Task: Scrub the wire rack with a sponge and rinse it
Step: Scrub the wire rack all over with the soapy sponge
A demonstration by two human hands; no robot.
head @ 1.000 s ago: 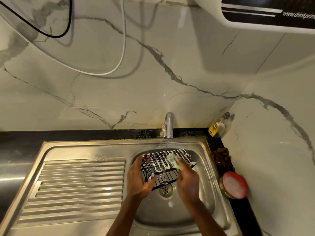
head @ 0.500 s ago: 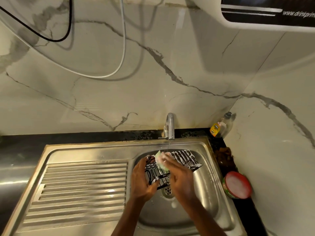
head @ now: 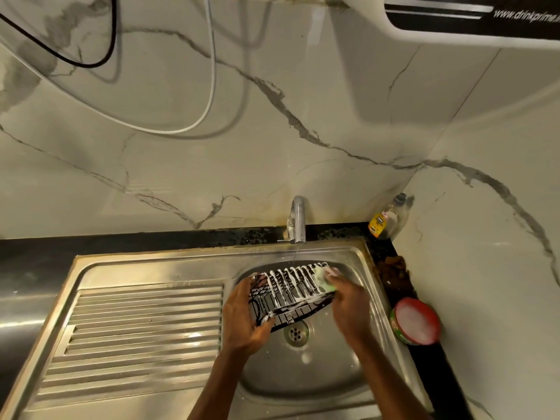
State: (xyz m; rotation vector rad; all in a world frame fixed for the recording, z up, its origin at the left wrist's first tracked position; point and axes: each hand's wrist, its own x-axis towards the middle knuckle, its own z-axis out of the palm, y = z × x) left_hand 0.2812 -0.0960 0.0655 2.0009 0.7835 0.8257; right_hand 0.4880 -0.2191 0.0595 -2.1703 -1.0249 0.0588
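Wire rack (head: 288,294), streaked with white foam, hangs over the sink (head: 333,371) basin, the left hand (head: 244,318) curled round its left end. The right hand (head: 350,304) pinches a green sponge (head: 323,279) against its far right wires. Behind the fingers, the tap (head: 297,219) drips a thin stream.

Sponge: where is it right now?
The sponge is in the right hand, pressed on the right end of the soapy wire rack over the sink bowl, just below the tap.
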